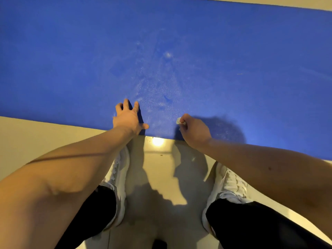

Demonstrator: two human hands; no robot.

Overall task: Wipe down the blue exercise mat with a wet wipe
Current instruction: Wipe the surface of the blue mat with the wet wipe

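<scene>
Blue exercise mat braced under my splayed left hand, my right hand pinched a crumpled white wipe near its edge.

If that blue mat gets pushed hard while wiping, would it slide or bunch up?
It might creep, since the floor looks smooth and glossy, though the left hand rests spread on the blue mat near its edge. It lies thin and flat, so it is probably flexible and would droop if lifted.
</scene>
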